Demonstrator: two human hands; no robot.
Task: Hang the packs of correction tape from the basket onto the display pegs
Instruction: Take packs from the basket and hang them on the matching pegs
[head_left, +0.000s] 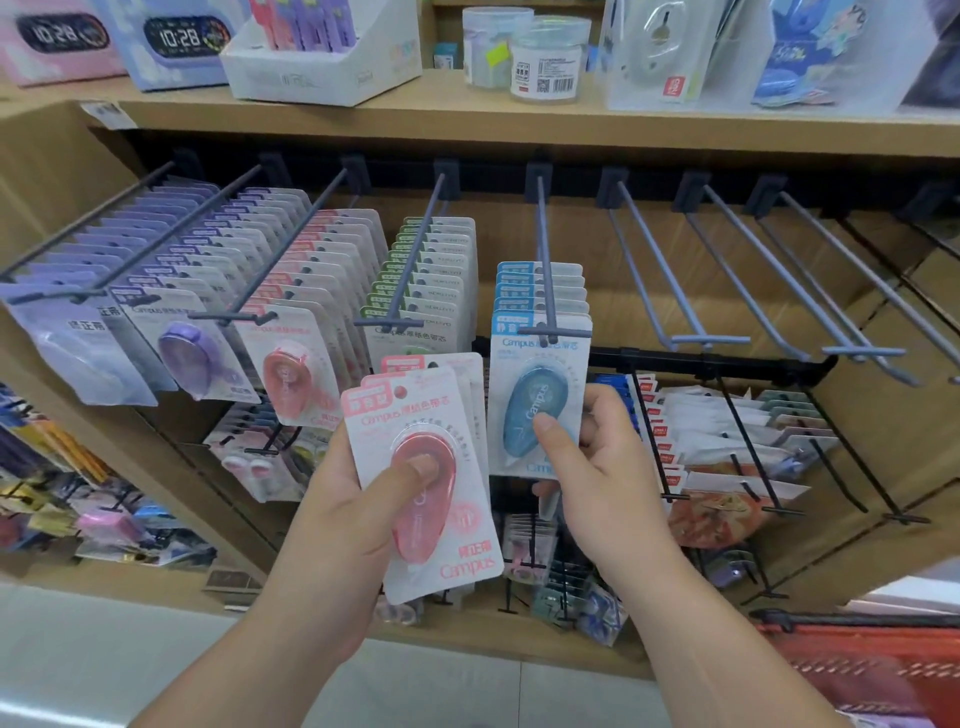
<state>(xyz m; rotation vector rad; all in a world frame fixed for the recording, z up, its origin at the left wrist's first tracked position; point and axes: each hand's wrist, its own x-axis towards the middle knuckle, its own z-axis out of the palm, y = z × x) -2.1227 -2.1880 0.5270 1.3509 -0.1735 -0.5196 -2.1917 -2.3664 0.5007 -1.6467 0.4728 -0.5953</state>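
Note:
My left hand (363, 499) grips a small stack of pink correction tape packs (415, 415), thumb pressed on the front blister. My right hand (597, 467) pinches the front blue correction tape pack (540, 364), which hangs at the tip of the blue row's peg (541, 249). Several more blue packs hang behind it. Left of it, pegs carry rows of green packs (431, 270), pink packs (311, 332) and purple packs (192, 332). The red basket (872, 670) shows at the bottom right corner.
Bare pegs (670, 280) stick out to the right of the blue row. A lower black rack (727, 431) holds other stationery. The wooden shelf (467, 119) above carries clocks, jars and boxes. Pale floor lies below.

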